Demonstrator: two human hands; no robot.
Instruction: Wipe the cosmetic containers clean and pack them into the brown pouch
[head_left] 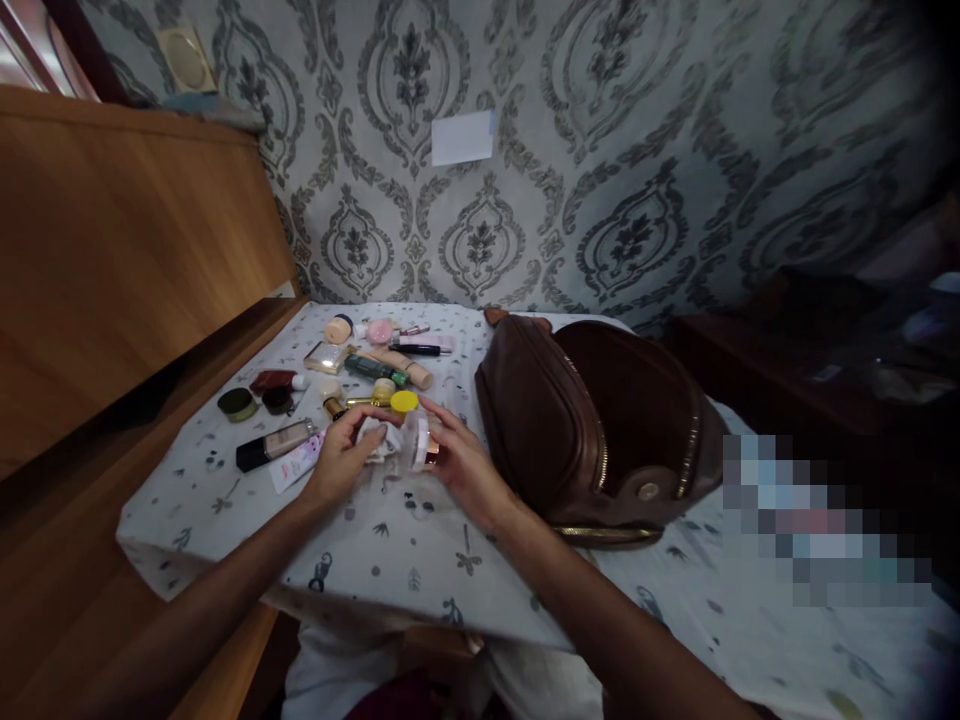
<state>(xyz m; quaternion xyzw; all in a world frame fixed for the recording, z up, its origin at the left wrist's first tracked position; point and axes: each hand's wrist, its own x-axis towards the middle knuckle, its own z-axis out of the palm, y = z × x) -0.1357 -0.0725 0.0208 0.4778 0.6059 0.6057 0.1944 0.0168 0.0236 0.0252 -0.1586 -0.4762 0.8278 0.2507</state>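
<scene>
Near the middle of the cloth-covered table, my left hand (346,452) is closed on a crumpled white tissue (381,440). My right hand (466,462) has its fingers wrapped round a small clear jar (421,445) with a pale rim, tilted toward the tissue. The two hands are close together, the tissue near or touching the jar; I cannot tell which. A yellow-capped jar (404,403) stands just behind them. By my left wrist lie a pale printed tube (296,463) and a foundation bottle (274,445) with a black cap.
Several cosmetics spread toward the back left, among them a green tube (371,370), a round dark jar (237,403) and a square compact (327,357). A brown leather bag (536,410) gapes unzipped at right. Wooden furniture (135,270) borders the left; patterned wall (480,240) behind.
</scene>
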